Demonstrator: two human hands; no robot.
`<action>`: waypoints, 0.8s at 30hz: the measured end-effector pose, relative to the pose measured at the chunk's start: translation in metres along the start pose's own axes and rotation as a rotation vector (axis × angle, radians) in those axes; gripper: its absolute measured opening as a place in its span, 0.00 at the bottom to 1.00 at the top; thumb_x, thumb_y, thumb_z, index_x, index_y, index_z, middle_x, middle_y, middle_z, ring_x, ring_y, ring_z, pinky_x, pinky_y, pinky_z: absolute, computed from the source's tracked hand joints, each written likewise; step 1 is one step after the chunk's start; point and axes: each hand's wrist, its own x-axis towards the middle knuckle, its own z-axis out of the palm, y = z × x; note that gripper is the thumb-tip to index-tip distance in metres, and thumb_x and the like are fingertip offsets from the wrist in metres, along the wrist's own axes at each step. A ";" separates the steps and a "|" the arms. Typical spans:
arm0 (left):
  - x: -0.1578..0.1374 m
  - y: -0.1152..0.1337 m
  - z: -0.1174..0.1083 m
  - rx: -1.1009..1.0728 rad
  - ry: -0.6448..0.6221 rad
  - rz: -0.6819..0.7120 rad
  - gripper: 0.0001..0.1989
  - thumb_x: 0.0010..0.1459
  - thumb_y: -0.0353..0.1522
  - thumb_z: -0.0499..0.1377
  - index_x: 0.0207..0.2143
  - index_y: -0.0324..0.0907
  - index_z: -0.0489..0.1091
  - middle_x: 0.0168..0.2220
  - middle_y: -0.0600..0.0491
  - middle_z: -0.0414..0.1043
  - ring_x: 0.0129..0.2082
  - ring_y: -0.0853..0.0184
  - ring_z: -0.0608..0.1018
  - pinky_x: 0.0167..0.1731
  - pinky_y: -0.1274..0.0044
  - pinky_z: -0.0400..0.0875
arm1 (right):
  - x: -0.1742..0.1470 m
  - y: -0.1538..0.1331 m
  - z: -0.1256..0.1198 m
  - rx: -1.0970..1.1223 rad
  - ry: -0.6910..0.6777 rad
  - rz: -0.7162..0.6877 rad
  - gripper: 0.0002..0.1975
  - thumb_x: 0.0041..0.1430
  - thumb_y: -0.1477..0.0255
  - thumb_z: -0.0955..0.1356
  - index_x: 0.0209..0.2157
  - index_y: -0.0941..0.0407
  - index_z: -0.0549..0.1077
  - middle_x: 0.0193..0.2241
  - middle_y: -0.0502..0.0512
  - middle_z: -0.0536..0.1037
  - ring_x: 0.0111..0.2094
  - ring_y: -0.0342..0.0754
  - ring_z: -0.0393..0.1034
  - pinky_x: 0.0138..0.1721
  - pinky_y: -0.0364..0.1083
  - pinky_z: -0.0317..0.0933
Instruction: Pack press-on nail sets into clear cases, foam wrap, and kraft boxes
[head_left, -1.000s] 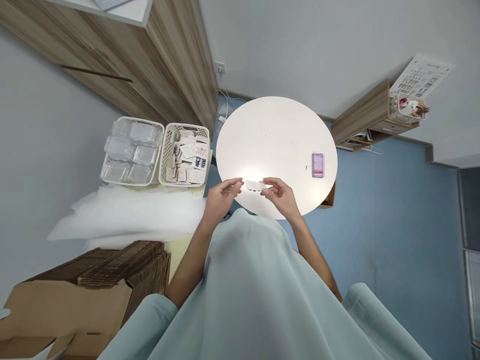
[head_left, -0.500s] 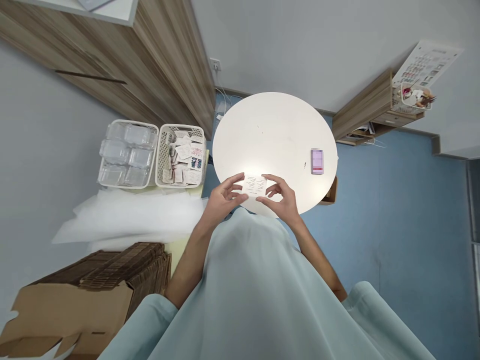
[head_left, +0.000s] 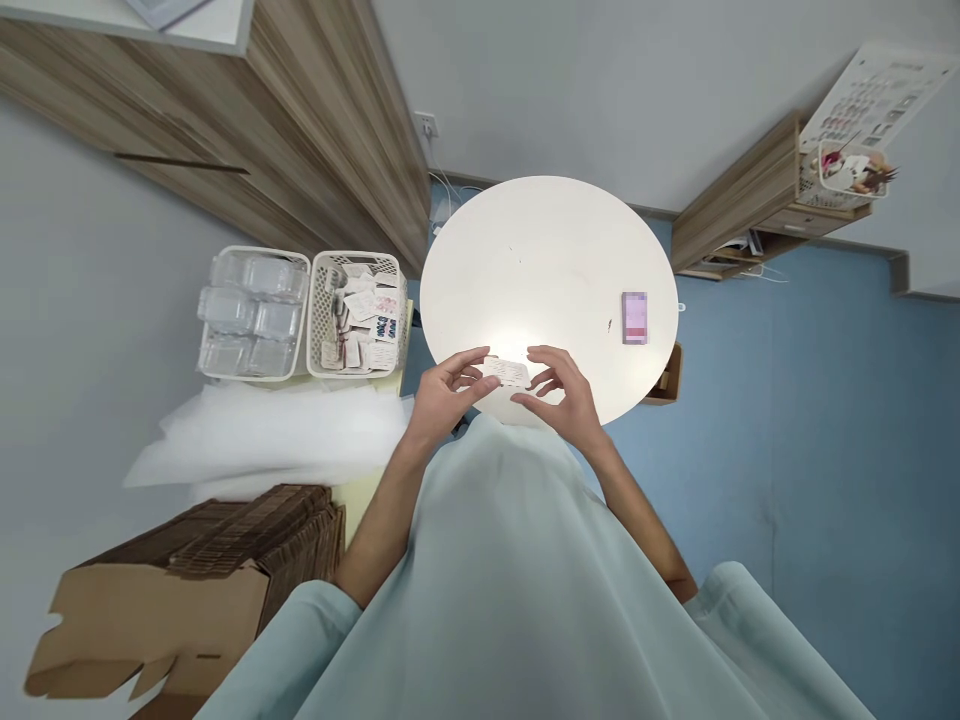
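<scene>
Over the near edge of the round white table [head_left: 547, 240] is a small white printed card [head_left: 508, 372], tilted so its face looks narrow. My left hand [head_left: 448, 397] pinches its left end, thumb on the front and fingers behind. At the card's right end, my right hand [head_left: 564, 395] has thumb and index finger spread apart; its curled fingers are close to the edge, and I cannot tell whether they touch. A pink-purple box [head_left: 634, 318], blurred by pixels, lies on the right part of the table.
On the left stand a white basket of clear plastic boxes [head_left: 251, 310] and a basket of small printed cards [head_left: 364, 315]. Below them are white translucent sheets [head_left: 270, 435] and stacked flat brown cartons [head_left: 187, 600]. A wooden cabinet [head_left: 322, 130] rises behind; shelving [head_left: 750, 200] is far right.
The card has tipped from facing me to a flatter, narrower angle. My right thumb and index finger look farther from its right corners. The view has shifted slightly.
</scene>
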 end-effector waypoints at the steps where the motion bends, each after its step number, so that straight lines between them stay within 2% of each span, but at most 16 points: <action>1: 0.000 0.001 0.002 0.010 -0.005 -0.019 0.33 0.52 0.49 0.75 0.56 0.43 0.81 0.47 0.46 0.83 0.44 0.60 0.80 0.48 0.67 0.79 | 0.000 0.001 -0.002 -0.022 0.014 -0.042 0.20 0.65 0.56 0.76 0.55 0.46 0.78 0.58 0.57 0.79 0.39 0.47 0.79 0.39 0.51 0.78; 3: 0.000 0.001 0.007 0.020 -0.018 -0.046 0.32 0.52 0.51 0.74 0.55 0.43 0.81 0.45 0.46 0.83 0.44 0.59 0.81 0.48 0.67 0.79 | 0.001 0.003 -0.007 -0.048 0.028 -0.097 0.12 0.71 0.57 0.72 0.48 0.48 0.81 0.50 0.56 0.83 0.39 0.48 0.80 0.38 0.50 0.77; 5: 0.000 0.001 0.012 0.012 -0.029 -0.047 0.33 0.52 0.51 0.74 0.55 0.43 0.81 0.46 0.45 0.83 0.46 0.58 0.82 0.49 0.67 0.79 | 0.002 0.005 -0.011 -0.063 0.047 -0.088 0.14 0.72 0.55 0.70 0.43 0.49 0.82 0.43 0.55 0.84 0.37 0.49 0.80 0.36 0.49 0.76; 9: 0.000 -0.006 0.024 -0.024 -0.019 -0.036 0.33 0.51 0.50 0.76 0.55 0.42 0.81 0.40 0.49 0.81 0.41 0.61 0.82 0.46 0.69 0.79 | 0.007 0.014 -0.019 0.033 0.066 0.121 0.21 0.66 0.47 0.73 0.42 0.51 0.82 0.29 0.50 0.80 0.25 0.46 0.77 0.31 0.48 0.73; 12: 0.000 -0.013 0.034 -0.028 0.032 -0.051 0.32 0.50 0.50 0.76 0.52 0.41 0.81 0.36 0.51 0.79 0.36 0.65 0.80 0.42 0.70 0.80 | 0.012 0.025 -0.024 0.178 0.018 0.266 0.25 0.62 0.44 0.74 0.42 0.52 0.81 0.27 0.48 0.78 0.21 0.45 0.74 0.27 0.46 0.71; 15: -0.001 -0.020 0.042 -0.007 0.089 -0.059 0.32 0.50 0.51 0.76 0.51 0.41 0.82 0.36 0.51 0.78 0.34 0.66 0.79 0.40 0.70 0.80 | 0.015 0.035 -0.029 0.179 -0.009 0.296 0.27 0.61 0.44 0.75 0.48 0.52 0.81 0.35 0.52 0.81 0.26 0.46 0.77 0.28 0.47 0.73; 16: -0.001 -0.022 0.045 0.001 0.106 -0.060 0.32 0.50 0.51 0.76 0.51 0.41 0.82 0.37 0.51 0.78 0.34 0.66 0.79 0.40 0.71 0.80 | 0.015 0.036 -0.030 0.138 -0.006 0.270 0.29 0.61 0.45 0.75 0.53 0.50 0.79 0.41 0.54 0.82 0.31 0.48 0.80 0.32 0.48 0.75; 18: -0.004 -0.025 0.048 0.018 0.140 -0.059 0.32 0.51 0.52 0.75 0.51 0.41 0.82 0.37 0.51 0.78 0.34 0.66 0.79 0.40 0.71 0.79 | 0.015 0.037 -0.032 0.019 -0.016 0.171 0.36 0.60 0.48 0.77 0.64 0.46 0.73 0.56 0.59 0.79 0.48 0.56 0.81 0.44 0.54 0.78; 20: -0.008 -0.028 0.050 0.036 0.177 -0.061 0.32 0.52 0.51 0.75 0.52 0.41 0.82 0.36 0.51 0.77 0.34 0.66 0.79 0.39 0.71 0.78 | 0.014 0.037 -0.031 -0.109 -0.068 0.050 0.41 0.61 0.51 0.78 0.71 0.43 0.65 0.67 0.61 0.71 0.64 0.63 0.71 0.58 0.62 0.74; 22: -0.013 -0.031 0.051 0.052 0.219 -0.066 0.31 0.53 0.50 0.74 0.52 0.41 0.82 0.36 0.51 0.77 0.34 0.66 0.78 0.39 0.72 0.77 | 0.015 0.037 -0.027 -0.209 -0.137 -0.047 0.40 0.65 0.54 0.76 0.73 0.43 0.62 0.69 0.60 0.69 0.70 0.65 0.63 0.66 0.67 0.66; 24: -0.018 -0.036 0.050 0.062 0.265 -0.080 0.30 0.54 0.49 0.73 0.52 0.41 0.81 0.36 0.51 0.77 0.33 0.67 0.78 0.39 0.72 0.76 | 0.017 0.040 -0.018 -0.274 -0.201 -0.112 0.36 0.69 0.57 0.73 0.73 0.45 0.62 0.67 0.61 0.72 0.70 0.66 0.63 0.68 0.69 0.63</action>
